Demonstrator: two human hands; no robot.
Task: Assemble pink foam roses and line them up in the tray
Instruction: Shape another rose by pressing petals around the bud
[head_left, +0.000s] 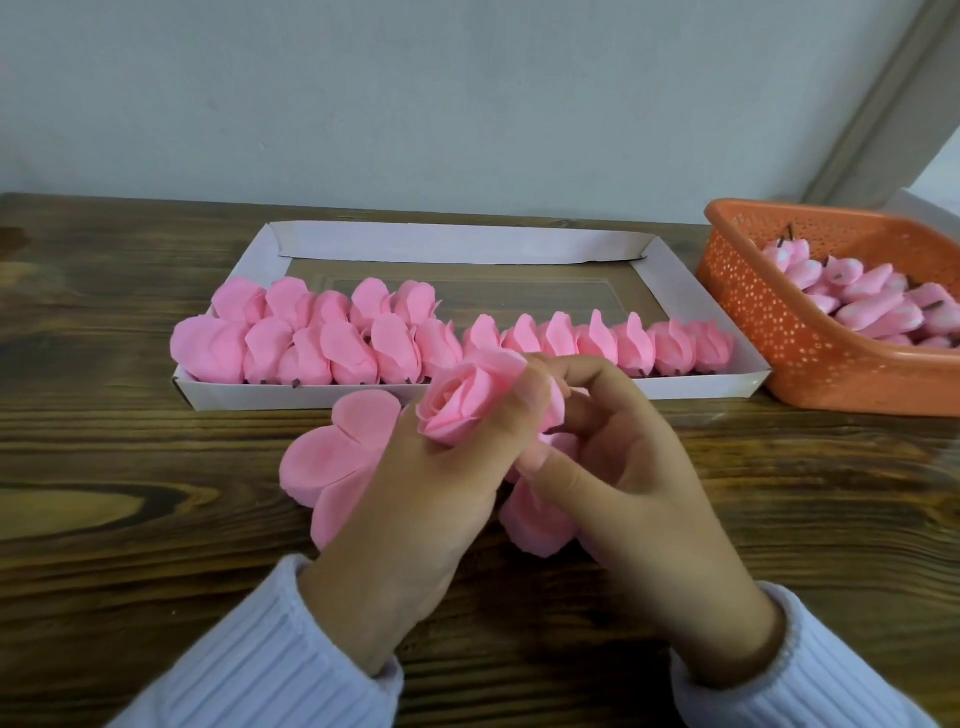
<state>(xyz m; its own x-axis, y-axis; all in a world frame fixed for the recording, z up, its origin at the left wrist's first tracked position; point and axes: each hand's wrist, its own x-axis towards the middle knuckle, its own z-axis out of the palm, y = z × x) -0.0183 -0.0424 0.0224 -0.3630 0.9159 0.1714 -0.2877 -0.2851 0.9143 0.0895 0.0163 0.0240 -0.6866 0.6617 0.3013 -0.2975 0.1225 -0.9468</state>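
The left hand (431, 499) grasps a pink foam rose (462, 410) with curled fingers, just before the near edge of the white tray (467, 244). The right hand (634, 467) pinches its outer petals. Finished roses (363, 343) line that edge. Flat petal pieces (332, 457) lie on the table (130, 467) under the hands. An orange basket (779, 332) stands at the right edge.

A wooden table (130, 467) meets a pale wall (415, 104).

Left hand (415, 499), right hand (641, 478), both curled.
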